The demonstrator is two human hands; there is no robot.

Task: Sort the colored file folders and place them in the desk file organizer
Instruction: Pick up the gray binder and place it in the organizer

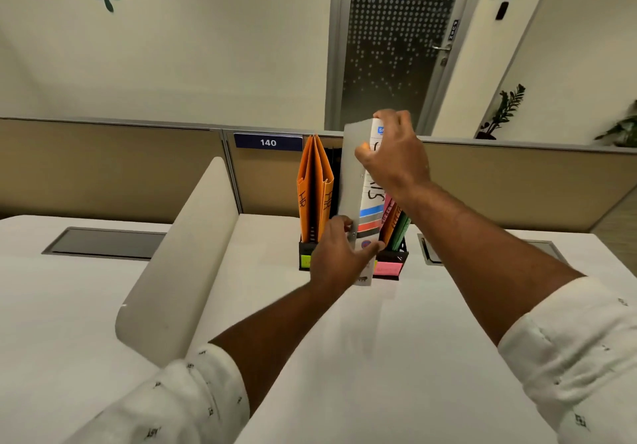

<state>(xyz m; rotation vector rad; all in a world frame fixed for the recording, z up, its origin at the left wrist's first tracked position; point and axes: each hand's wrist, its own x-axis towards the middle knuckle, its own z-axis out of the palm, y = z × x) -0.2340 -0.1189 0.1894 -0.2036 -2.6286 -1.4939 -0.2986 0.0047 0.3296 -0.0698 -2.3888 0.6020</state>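
A black desk file organizer [391,258] stands at the back of the white desk, against the partition. Two orange folders [314,185] marked HR stand upright in its left slot. Pink, orange and green folders [396,218] lean in its right slot, partly hidden. A grey binder [358,175] with a white, striped spine label stands upright in front of the middle slot. My right hand [391,154] grips its top end. My left hand [339,254] holds its lower end, thumb on the spine.
A beige curved divider [179,257] rises from the desk at the left. Grey cable hatches [103,242] sit flush in the desk on both sides. Green and pink sticky labels [387,267] mark the organizer's front. A tan partition with the number plate 140 runs behind.
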